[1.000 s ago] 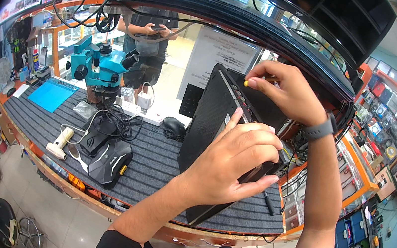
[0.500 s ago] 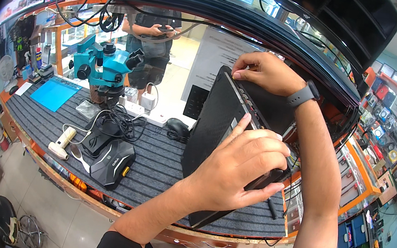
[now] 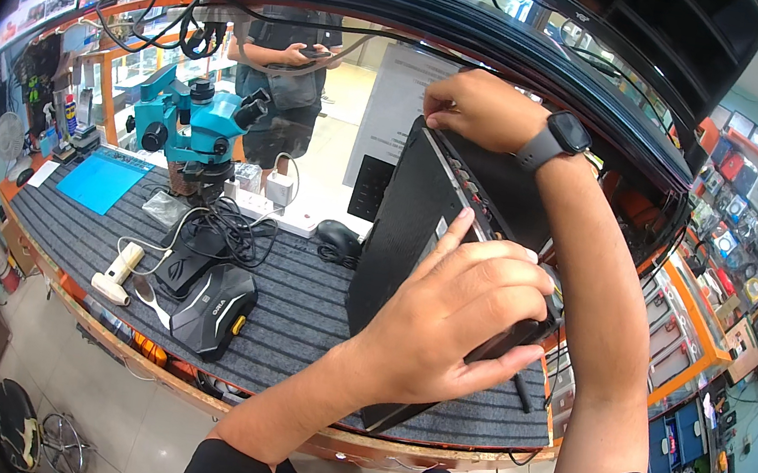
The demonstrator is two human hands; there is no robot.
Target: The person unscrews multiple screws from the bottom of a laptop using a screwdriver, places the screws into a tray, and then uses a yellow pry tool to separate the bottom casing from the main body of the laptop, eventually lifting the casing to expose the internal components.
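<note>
Here, black laptop [image 3: 400, 225] stands on edge on worktop [image 3: 299, 317]; left hand [image 3: 459, 316] rests loosely spread on it, right hand [image 3: 486, 112] pinched at top corner, hold hidden. Clear bag [image 3: 162, 208], contents indistinct.

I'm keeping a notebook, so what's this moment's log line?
left hand: on black laptop | right hand: at its upper corner | nearby: black mouse

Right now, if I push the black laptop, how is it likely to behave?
The black laptop would probably tip: it stands on edge, the left hand against it. It looks stiff, showing no sag. Sliding seems less likely, given the ribbed grey mat beneath.
</note>
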